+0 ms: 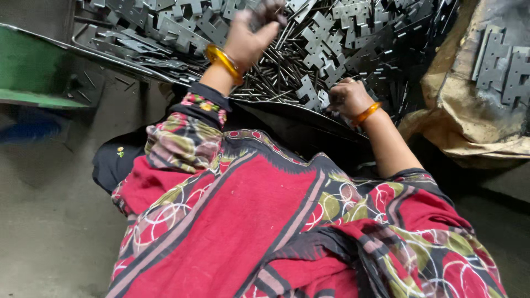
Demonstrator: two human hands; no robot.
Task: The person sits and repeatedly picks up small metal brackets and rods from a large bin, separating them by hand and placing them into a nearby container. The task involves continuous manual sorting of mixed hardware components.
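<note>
A: What is seen nearest?
B: A red patterned cloth point(237, 221) is spread over the lap, and a grey dusty floor point(49, 232) is seen beside it.
A: And further?
B: The right hand point(349, 98) is closed on a flat hinge plate point(309, 92) at the tray's near edge. The left hand point(251, 33) is raised above thin metal pins point(276, 72), fingers pinched together; what is gripped cannot be told. More plates point(331, 27) are piled behind, in the tray point(110, 55).
</note>
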